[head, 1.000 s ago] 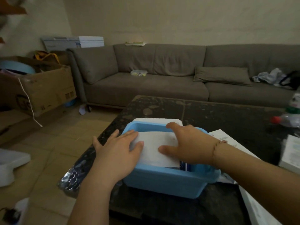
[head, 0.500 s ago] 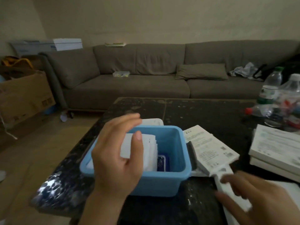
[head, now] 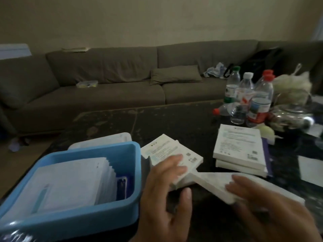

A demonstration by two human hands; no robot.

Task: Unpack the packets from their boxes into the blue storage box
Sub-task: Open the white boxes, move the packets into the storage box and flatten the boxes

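The blue storage box (head: 87,222) stands at the lower left on the dark table, with a row of white packets (head: 70,180) upright inside it. Just right of it lies a white printed box (head: 166,151). My left hand (head: 166,193) holds that box, fingers on its top and thumb at its near edge. A second flat white box (head: 213,182) lies angled beside it, and the fingers of my right hand (head: 262,206) rest on its top. Both hands are blurred.
Two more white boxes (head: 241,151) are stacked at the middle right. Several plastic bottles (head: 244,95) and a bag crowd the far right of the table (head: 174,123). A white lid (head: 104,140) lies behind the blue box. A grey sofa (head: 104,95) runs along the back.
Both hands left the packets in the blue box and moved right to the white boxes. My view swung to the right as well.
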